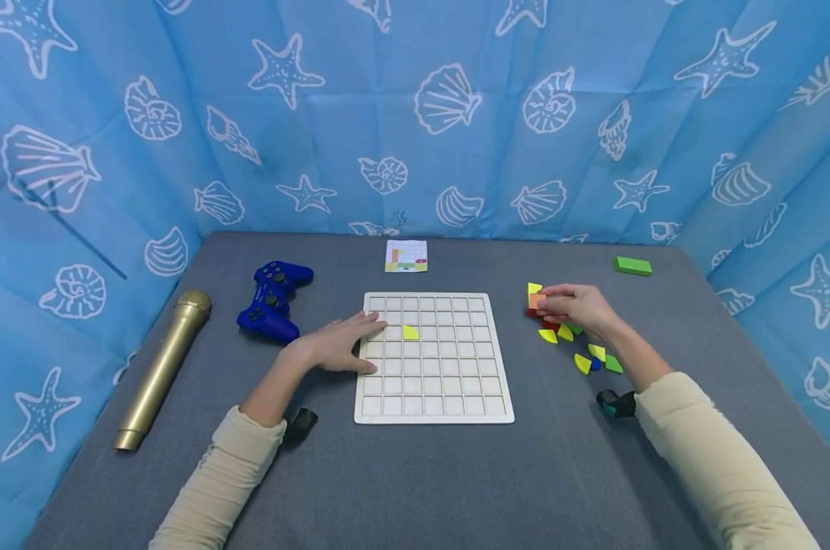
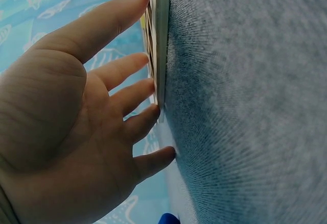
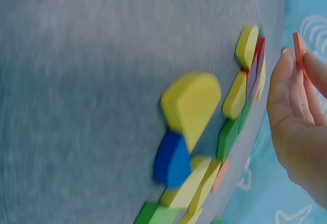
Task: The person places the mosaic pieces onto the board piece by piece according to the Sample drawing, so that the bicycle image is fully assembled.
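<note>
A white grid board (image 1: 434, 419) lies on the grey table, with one yellow quarter-round piece (image 1: 411, 332) in a cell of its upper left part. My left hand (image 1: 335, 345) rests at the board's left edge, fingers spread and fingertips on the rim; the left wrist view shows its palm (image 2: 66, 127) holding nothing. To the right of the board, my right hand (image 1: 579, 307) pinches a thin orange tile (image 1: 537, 301) between thumb and fingers. The right wrist view has that orange tile (image 3: 300, 53) raised above loose yellow (image 3: 191, 104), blue (image 3: 172, 160), green and red pieces.
A printed pattern card (image 1: 406, 256) lies behind the board. At the left are a blue game controller (image 1: 272, 300) and a gold microphone (image 1: 160, 374). A green block (image 1: 633, 266) sits at the back right. Blue shell-patterned curtain (image 1: 449, 153) surrounds the table.
</note>
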Motion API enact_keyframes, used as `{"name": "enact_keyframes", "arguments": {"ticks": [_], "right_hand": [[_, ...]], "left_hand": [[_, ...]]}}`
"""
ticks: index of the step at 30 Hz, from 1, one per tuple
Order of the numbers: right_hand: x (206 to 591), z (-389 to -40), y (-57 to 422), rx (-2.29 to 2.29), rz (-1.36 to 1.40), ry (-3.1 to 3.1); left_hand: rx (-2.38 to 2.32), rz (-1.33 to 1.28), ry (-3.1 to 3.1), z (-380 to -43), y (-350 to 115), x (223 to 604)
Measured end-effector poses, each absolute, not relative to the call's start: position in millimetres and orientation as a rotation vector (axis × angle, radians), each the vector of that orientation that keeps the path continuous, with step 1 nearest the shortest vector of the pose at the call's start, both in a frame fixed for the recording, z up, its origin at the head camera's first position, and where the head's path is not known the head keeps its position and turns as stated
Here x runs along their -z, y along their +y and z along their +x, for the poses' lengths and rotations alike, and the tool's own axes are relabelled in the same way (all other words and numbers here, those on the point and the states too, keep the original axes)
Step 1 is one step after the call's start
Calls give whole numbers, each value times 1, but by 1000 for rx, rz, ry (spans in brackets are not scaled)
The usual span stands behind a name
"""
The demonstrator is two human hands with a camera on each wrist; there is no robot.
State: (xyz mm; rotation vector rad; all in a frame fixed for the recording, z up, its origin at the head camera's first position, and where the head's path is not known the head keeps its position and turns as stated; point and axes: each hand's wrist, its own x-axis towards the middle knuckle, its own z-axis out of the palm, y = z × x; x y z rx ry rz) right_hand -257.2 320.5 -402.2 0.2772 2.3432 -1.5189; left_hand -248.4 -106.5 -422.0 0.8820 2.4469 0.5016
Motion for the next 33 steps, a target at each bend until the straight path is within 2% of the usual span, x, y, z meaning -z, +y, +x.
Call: {"name": "enact_keyframes", "arguments": {"ticks": [18, 33], "right_hand": [[405, -252, 252, 1547, -9, 2222], [413, -252, 202, 1578, -78, 2094]], "left_hand": [[-492, 876, 2440, -248, -107, 419], [-484, 847, 2449, -248, -107, 421]]}}
